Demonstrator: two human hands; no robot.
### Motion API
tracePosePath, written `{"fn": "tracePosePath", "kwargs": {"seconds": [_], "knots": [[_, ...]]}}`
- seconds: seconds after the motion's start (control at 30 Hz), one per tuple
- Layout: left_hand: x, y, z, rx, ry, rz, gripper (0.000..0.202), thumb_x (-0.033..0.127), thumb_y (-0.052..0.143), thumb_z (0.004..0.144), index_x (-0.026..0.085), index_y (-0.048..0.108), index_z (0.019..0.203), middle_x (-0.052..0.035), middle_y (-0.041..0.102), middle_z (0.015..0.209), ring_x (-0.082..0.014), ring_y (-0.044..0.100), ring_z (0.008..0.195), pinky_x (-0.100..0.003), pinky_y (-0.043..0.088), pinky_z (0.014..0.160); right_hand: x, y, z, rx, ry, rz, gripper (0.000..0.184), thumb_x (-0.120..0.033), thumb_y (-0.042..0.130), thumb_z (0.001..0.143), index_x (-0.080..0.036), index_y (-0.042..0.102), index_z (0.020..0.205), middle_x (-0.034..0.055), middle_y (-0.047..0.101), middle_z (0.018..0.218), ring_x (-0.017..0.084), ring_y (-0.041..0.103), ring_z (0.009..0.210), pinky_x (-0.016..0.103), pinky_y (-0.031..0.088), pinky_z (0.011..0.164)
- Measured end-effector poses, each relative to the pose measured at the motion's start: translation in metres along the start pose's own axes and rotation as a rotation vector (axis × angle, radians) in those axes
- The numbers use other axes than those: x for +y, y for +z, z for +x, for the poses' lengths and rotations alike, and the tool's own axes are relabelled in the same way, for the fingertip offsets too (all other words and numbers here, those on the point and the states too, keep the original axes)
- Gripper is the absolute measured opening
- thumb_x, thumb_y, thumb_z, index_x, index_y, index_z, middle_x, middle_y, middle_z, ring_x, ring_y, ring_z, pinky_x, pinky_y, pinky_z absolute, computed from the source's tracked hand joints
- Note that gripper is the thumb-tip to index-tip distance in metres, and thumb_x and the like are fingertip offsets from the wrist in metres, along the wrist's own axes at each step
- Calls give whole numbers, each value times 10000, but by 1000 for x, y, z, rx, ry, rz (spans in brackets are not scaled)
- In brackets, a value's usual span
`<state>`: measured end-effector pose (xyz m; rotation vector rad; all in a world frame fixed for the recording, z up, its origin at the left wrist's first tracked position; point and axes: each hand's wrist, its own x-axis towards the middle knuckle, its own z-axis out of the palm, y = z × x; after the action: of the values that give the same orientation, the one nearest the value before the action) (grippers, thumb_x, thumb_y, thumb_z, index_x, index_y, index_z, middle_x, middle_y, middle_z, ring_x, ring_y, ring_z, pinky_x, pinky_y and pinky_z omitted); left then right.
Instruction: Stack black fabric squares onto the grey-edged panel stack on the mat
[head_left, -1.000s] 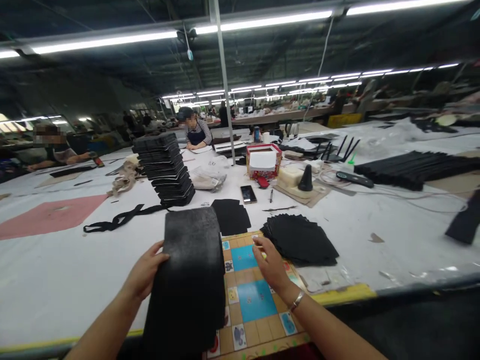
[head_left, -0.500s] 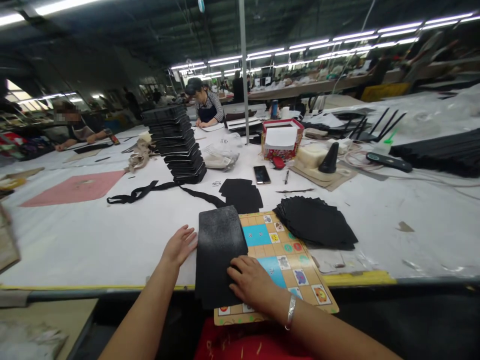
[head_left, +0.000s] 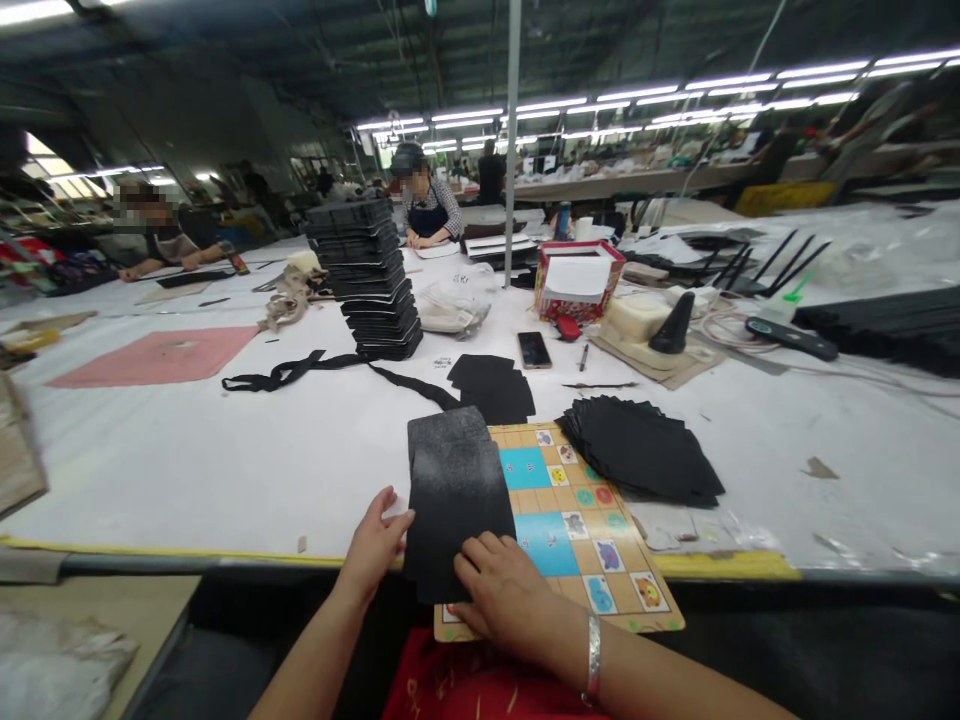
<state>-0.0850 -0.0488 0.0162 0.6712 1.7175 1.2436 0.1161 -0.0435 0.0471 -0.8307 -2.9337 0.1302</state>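
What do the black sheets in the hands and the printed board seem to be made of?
Black sheets: matte foam or rubbery textile, perhaps, from the grey speckle and soft edges. Board: printed card, it seems, thin with a faint sheen.

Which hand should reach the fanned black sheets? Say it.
The right hand, probably: it lies on the black stack nearer the fanned sheets; the left hand is at the stack's other edge.
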Motion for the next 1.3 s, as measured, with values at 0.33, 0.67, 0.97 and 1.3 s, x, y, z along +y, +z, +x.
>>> {"fn": "tracePosePath", "kwargs": {"seconds": [0.33, 0.67, 0.97, 1.3], "knots": [[27, 58, 42, -141, 76, 105, 556, 215, 632, 663, 127, 474, 1189, -105, 609, 1027, -124, 588, 657, -238, 451, 535, 31, -3, -26, -24, -23, -98, 85, -175, 551, 827, -179, 536, 910, 35, 543, 869, 199, 450, 792, 327, 349, 662], [-18, 41, -10, -191, 216, 23, 517, 444, 637, 655, 161, 533, 1074, -99, 616, 1043, -204, 616, 889, -327, 512, 738, 40, -19, -50, -74, 56, -65, 90, -164, 545, 813, -170, 558, 902, 56, 543, 887, 201, 457, 816, 333, 351, 716], [-35, 37, -57, -180, 290, 109, 331, 387, 552, 768, 193, 566, 1036, -70, 624, 1037, -198, 595, 964, -334, 474, 862, 50, -2, -47, 77, 281, 310, 137, -83, 470, 786, -165, 575, 751, 34, 558, 793, 154, 501, 760, 263, 393, 691], [-29, 51, -58, -189, 787, 451, 192, 237, 452, 846, 216, 609, 955, -65, 632, 999, -185, 574, 980, -336, 468, 887, 62, -6, -48, 174, 443, 790, 199, -49, 437, 663, -183, 568, 596, 8, 612, 728, 136, 570, 721, 242, 440, 685]]}}
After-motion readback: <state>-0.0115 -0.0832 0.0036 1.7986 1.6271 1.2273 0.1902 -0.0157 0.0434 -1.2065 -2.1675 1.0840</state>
